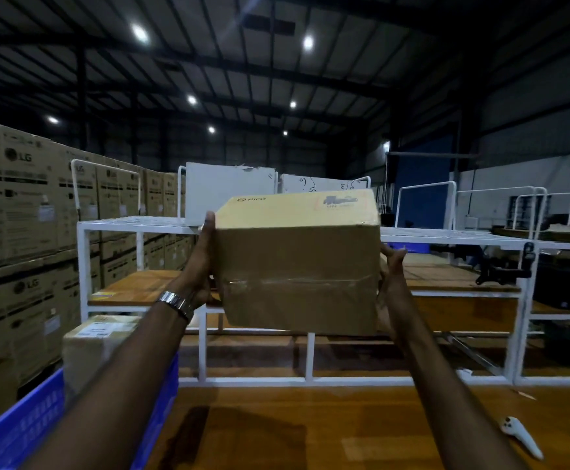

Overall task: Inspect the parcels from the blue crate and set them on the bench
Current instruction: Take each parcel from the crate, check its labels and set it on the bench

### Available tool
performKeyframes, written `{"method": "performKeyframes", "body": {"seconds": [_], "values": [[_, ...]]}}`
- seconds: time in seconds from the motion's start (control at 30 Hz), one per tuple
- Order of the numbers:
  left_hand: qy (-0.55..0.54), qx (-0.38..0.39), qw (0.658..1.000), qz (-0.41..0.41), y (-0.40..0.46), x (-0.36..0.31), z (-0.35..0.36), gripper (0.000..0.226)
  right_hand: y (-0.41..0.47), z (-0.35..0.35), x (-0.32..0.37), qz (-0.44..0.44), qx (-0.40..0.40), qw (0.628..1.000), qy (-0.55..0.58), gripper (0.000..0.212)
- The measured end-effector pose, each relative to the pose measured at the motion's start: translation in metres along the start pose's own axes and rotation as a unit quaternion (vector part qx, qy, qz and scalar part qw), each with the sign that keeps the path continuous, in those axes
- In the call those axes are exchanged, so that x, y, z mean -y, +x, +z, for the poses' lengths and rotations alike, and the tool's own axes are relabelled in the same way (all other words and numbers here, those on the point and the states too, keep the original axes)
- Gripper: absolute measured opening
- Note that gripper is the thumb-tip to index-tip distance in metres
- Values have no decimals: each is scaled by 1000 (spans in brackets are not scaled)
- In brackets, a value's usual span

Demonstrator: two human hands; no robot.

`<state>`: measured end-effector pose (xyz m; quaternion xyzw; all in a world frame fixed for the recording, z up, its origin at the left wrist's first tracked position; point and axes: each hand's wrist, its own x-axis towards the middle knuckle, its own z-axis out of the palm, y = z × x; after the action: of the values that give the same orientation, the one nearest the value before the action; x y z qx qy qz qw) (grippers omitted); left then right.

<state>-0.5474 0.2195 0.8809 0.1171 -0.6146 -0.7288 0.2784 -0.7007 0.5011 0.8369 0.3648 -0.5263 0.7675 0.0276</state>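
A brown cardboard parcel (297,266) is held up in the air between both hands, well above the wooden worktop (344,429). The left hand (203,262) is pressed flat against the parcel's left side, fingers straight and pointing up, a metal watch (176,305) worn at its wrist. The right hand (390,269) is clasped on the parcel's right side, fingers curled at the edge; the palm is hidden behind the box. Clear tape is seen across the parcel's near face, and a "PICO" mark is printed on its top.

Below and left of the left hand, a blue crate (39,422) is seen with 1 more labelled parcel (96,347) inside. Below and right of the right hand, a white controller (521,435) is laid on the worktop. Beyond both hands, a white metal rack (307,364) is seen; far left of the left hand, LG cartons (18,198) are stacked.
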Motion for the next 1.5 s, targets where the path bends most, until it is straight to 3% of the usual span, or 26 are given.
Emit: {"method": "performKeyframes", "body": {"seconds": [0.03,0.1,0.17,0.33,0.43,0.53,0.6,0.63,0.67,0.9,1.1,1.2,1.3,1.37,1.5], "values": [[-12,5,1000,-13,1,1,0,55,-1,-5,2,8,-1,1000,12,57],[-21,1,1000,-16,4,11,3,68,-1,-18,2,-2,-16,1000,-23,45],[-27,-14,1000,8,7,24,4,80,-2,-32,1,-25,-35,997,-57,49],[-94,-26,995,33,-3,48,11,88,-2,-60,10,25,4,995,-94,141],[-123,-18,992,40,-9,61,11,89,-5,-67,9,94,51,991,-87,159],[-131,-21,990,44,-12,74,10,75,-10,-76,1,147,15,989,15,147],[-123,-17,991,44,-14,79,10,49,-17,-79,-3,154,9,983,95,106],[-110,-13,993,38,-14,80,10,42,-23,-79,1,146,5,984,106,78],[-87,-7,996,29,-14,80,10,39,-26,-78,0,139,6,985,105,64],[99,62,993,32,-18,71,7,45,-44,-72,-3,155,-9,979,131,71],[172,106,979,40,-33,70,34,58,-63,-61,-15,196,-17,973,117,48],[163,171,971,34,-44,73,44,64,-69,-61,-21,203,-3,974,99,41],[125,228,966,12,-54,83,56,68,-79,-69,-39,207,-21,976,68,58],[108,222,969,-5,-55,99,63,72,-89,-79,-47,216,-24,974,58,63],[103,207,973,-17,-42,147,73,55,-102,-104,-61,233,-20,972,36,53]]}}
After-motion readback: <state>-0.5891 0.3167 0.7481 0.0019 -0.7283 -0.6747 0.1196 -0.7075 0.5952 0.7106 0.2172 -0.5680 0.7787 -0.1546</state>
